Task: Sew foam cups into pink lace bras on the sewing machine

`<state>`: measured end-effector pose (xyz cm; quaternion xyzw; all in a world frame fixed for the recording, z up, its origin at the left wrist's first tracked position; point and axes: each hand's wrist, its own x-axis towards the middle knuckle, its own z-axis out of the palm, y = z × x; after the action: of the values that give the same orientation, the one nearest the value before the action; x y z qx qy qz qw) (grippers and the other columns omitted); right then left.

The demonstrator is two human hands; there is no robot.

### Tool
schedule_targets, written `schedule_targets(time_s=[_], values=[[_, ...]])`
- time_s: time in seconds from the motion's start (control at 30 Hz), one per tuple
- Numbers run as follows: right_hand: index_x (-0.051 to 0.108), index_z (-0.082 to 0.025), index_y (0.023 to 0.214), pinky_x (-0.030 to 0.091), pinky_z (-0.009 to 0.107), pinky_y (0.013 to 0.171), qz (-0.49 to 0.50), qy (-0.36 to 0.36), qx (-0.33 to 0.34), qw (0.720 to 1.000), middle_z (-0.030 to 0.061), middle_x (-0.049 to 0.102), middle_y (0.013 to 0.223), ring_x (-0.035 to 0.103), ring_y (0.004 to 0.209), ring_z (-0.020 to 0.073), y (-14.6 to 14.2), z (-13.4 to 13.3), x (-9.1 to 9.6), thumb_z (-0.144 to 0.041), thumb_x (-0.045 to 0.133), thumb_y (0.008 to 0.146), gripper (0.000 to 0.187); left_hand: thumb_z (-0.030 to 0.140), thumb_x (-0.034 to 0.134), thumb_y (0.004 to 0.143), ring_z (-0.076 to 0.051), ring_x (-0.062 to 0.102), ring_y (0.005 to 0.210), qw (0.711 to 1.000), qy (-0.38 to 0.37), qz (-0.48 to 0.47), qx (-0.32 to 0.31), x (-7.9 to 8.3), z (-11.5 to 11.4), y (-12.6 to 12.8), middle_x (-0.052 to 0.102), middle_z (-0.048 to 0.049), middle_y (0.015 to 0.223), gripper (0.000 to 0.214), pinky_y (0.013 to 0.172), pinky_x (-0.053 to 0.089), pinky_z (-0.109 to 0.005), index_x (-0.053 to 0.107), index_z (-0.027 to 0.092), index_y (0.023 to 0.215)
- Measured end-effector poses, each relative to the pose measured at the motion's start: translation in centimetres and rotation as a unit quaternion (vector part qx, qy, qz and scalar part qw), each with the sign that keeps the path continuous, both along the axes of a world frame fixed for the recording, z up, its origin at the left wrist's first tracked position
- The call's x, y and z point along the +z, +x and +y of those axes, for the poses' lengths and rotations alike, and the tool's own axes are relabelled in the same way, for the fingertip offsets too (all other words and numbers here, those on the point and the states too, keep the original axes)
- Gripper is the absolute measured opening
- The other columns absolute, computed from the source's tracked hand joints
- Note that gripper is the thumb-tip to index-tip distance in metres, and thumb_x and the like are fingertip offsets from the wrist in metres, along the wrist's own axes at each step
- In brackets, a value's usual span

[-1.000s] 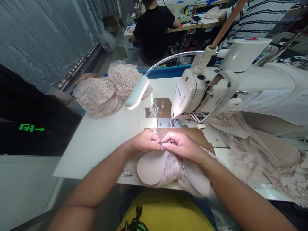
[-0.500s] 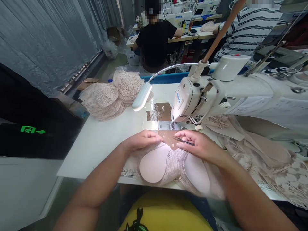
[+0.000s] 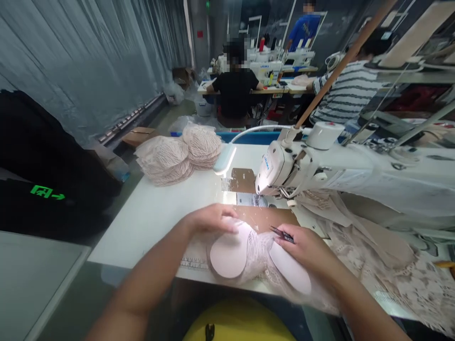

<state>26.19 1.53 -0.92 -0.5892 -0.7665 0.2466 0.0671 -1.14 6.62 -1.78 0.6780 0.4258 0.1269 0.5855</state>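
A pale pink lace bra piece (image 3: 259, 251) with two smooth cups lies at the table's front edge, partly hanging over it. My left hand (image 3: 211, 219) is at the top of the left cup (image 3: 229, 258), fingers and thumb apart, slightly blurred. In my right hand (image 3: 302, 244) are dark, thin-tipped tweezers (image 3: 284, 234), pointing left above the lace. That hand rests by the top of the right cup (image 3: 289, 270). Just beyond both hands stands the sewing machine's needle end (image 3: 270, 170), over a metal plate (image 3: 245, 199) and brown covering (image 3: 263, 217).
Stacked lace cups (image 3: 163, 161) lie at the table's back left, beside a lamp head (image 3: 225, 160). More lace fabric (image 3: 384, 241) is heaped under the machine arm at right. Ruler markings (image 3: 194, 264) run along the front edge. Other people sit at machines beyond.
My left hand has opened from its pinch at the lace edge. The right hand has shifted slightly right and down with the tweezers. The camera view has tipped upward.
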Motion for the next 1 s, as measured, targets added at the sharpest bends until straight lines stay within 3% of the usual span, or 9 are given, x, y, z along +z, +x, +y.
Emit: schedule_targets(time_s=[0.1, 0.2, 0.37, 0.53, 0.63, 0.77, 0.83, 0.9, 1.0], values=[[0.053, -0.023, 0.070, 0.040, 0.031, 0.060, 0.002, 0.048, 0.005, 0.999, 0.0061, 0.064, 0.080, 0.057, 0.070, 0.0216, 0.0, 0.2, 0.0, -0.038, 0.044, 0.085, 0.024, 0.033, 0.073, 0.063, -0.015, 0.053, 0.064, 0.981, 0.092, 0.140, -0.094, 1.3, -1.5, 0.9, 0.057, 0.0005, 0.068, 0.023, 0.053, 0.034, -0.024, 0.057, 0.016, 0.069], [0.053, -0.024, 0.079, 0.044, 0.033, 0.067, 0.039, 0.063, 0.003, 0.997, 0.0069, 0.064, 0.089, 0.059, 0.078, 0.0231, 0.2, 0.4, 0.2, -0.039, 0.040, 0.088, 0.021, 0.021, 0.061, 0.065, -0.014, 0.045, 0.055, 0.948, 0.197, 0.215, -0.128, 2.3, -3.1, 0.9, 0.046, 0.0022, 0.058, 0.021, 0.049, 0.026, -0.025, 0.042, 0.019, 0.059], [0.056, -0.025, 0.087, 0.049, 0.034, 0.065, 0.134, -0.035, 0.044, 0.989, 0.0044, 0.065, 0.078, 0.062, 0.071, 0.0226, -2.2, -0.1, 1.6, -0.045, 0.032, 0.093, 0.032, 0.017, 0.050, 0.069, -0.017, 0.049, 0.062, 0.933, 0.254, 0.252, -0.042, 2.6, -4.9, -3.2, 0.053, -0.0005, 0.070, 0.010, 0.050, 0.027, -0.025, 0.041, 0.021, 0.069], [0.058, -0.031, 0.122, 0.041, 0.044, 0.102, 0.193, 0.013, 0.123, 0.973, 0.0056, 0.059, 0.129, 0.054, 0.119, 0.0287, -8.4, 1.7, 2.2, -0.043, 0.038, 0.093, 0.038, 0.018, 0.046, 0.077, -0.021, 0.057, 0.075, 0.897, 0.338, 0.269, 0.092, 3.7, -4.6, -8.7, 0.062, -0.0038, 0.084, 0.016, 0.063, 0.039, -0.029, 0.051, 0.021, 0.092], [0.053, -0.024, 0.130, 0.035, 0.046, 0.109, 0.244, 0.141, 0.205, 0.937, 0.0093, 0.051, 0.138, 0.044, 0.130, 0.0273, -13.2, 5.3, 1.8, -0.033, 0.035, 0.093, 0.042, 0.015, 0.043, 0.080, -0.025, 0.056, 0.098, 0.830, 0.456, 0.253, 0.198, 6.3, -2.5, -11.6, 0.061, -0.0101, 0.108, 0.036, 0.082, 0.043, -0.035, 0.050, 0.019, 0.115], [0.040, -0.018, 0.140, 0.021, 0.049, 0.115, 0.293, 0.333, 0.207, 0.872, 0.0114, 0.030, 0.152, 0.024, 0.141, 0.0237, -18.7, 11.7, 2.6, -0.023, 0.033, 0.092, 0.048, 0.014, 0.043, 0.081, -0.027, 0.053, 0.101, 0.679, 0.614, 0.248, 0.316, 10.7, 2.1, -15.1, 0.058, -0.0120, 0.103, 0.023, 0.088, 0.043, -0.039, 0.056, 0.016, 0.100], [0.039, -0.018, 0.141, 0.021, 0.045, 0.116, 0.313, 0.379, 0.190, 0.850, 0.0102, 0.023, 0.155, 0.020, 0.142, 0.0226, -20.5, 14.7, 3.4, -0.020, 0.035, 0.091, 0.050, 0.011, 0.044, 0.080, -0.027, 0.050, 0.110, 0.630, 0.646, 0.234, 0.361, 12.0, 4.5, -16.4, 0.056, -0.0131, 0.112, 0.022, 0.095, 0.040, -0.041, 0.054, 0.016, 0.099], [0.037, -0.019, 0.142, 0.020, 0.047, 0.116, 0.306, 0.373, 0.171, 0.859, 0.0085, 0.019, 0.156, 0.017, 0.143, 0.0239, -21.6, 17.4, 3.5, -0.019, 0.037, 0.090, 0.052, 0.007, 0.043, 0.078, -0.027, 0.043, 0.122, 0.646, 0.628, 0.237, 0.364, 11.9, 6.6, -17.3, 0.050, -0.0143, 0.127, 0.027, 0.104, 0.034, -0.043, 0.052, 0.016, 0.102], [0.040, -0.015, 0.140, 0.023, 0.051, 0.114, 0.284, 0.332, 0.146, 0.887, 0.0133, 0.029, 0.152, 0.023, 0.141, 0.0278, -22.0, 20.0, 2.2, -0.017, 0.033, 0.090, 0.051, 0.010, 0.048, 0.076, -0.027, 0.044, 0.124, 0.713, 0.569, 0.260, 0.318, 9.1, 8.7, -17.7, 0.051, -0.0137, 0.130, 0.030, 0.104, 0.036, -0.043, 0.054, 0.016, 0.105]])
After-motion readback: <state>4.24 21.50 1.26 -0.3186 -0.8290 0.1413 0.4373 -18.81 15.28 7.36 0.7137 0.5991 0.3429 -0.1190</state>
